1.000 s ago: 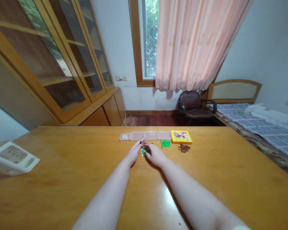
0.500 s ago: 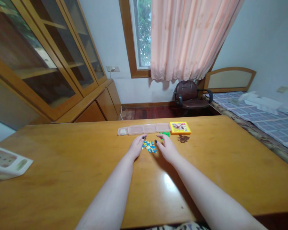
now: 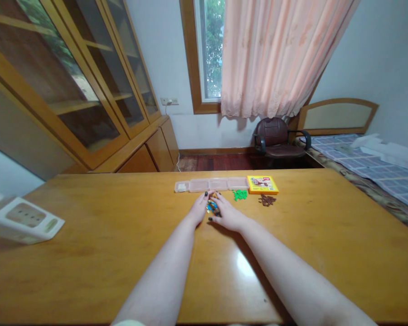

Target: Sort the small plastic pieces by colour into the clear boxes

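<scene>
A small heap of blue and yellow pieces (image 3: 211,207) lies on the wooden table between my two hands, partly covered by them. My left hand (image 3: 199,209) rests along the heap's left side. From the right, my right hand (image 3: 225,213) reaches over the heap with its fingers spread and the thumb apart. A pile of green pieces (image 3: 240,195) lies just beyond my right hand. Farther right is a pile of brown pieces (image 3: 267,200). The pieces are too small to name more closely.
Behind the piles stands a row of clear plastic trays (image 3: 199,184), with a yellow box (image 3: 262,184) at its right end. A white container (image 3: 25,219) is at the table's left. Past the far edge are a chair (image 3: 274,136) and a bed (image 3: 377,160).
My right hand has moved left, over the blue and yellow heap, and my hands are closer together. The green pile shows fully now. The whole view has shifted slightly.
</scene>
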`<state>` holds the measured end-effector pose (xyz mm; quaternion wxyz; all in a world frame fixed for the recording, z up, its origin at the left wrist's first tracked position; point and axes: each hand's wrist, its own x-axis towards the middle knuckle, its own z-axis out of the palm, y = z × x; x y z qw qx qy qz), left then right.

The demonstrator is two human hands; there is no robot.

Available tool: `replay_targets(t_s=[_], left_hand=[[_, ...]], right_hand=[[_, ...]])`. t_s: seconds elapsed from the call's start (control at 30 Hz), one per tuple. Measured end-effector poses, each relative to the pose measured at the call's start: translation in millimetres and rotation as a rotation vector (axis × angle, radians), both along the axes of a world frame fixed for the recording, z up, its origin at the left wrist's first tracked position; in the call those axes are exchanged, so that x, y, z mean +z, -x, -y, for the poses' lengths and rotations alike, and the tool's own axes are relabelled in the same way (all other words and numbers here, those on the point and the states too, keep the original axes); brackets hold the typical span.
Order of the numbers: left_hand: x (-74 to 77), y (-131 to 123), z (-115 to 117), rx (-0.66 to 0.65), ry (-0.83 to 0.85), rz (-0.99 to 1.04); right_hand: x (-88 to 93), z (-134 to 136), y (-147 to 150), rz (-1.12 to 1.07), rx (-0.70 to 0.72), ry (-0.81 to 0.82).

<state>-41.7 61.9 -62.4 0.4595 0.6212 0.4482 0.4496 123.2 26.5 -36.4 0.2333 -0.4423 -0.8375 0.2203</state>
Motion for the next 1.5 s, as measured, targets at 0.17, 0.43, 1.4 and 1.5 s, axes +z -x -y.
replay_targets(t_s=[0.17,0.43,1.4,1.5], left_hand=[[5.8,-1,0,0.065,-0.053,-0.125],[13.7,0,4,0.068,-0.292,-0.549],[21.9,-8,15,0.051,-0.28,-0.933],[24.8,-6,14,0.115,-0.275,-0.909]], right_hand=[[9.2,-18,-38,-0.047,-0.272,-0.238],[8.2,-21,-31,0.06,-0.142,-0.236],[7.2,-21,-29,0.217,-0.18,-0.185],[7.4,-21,-29,0.243,-0.223,-0.174]])
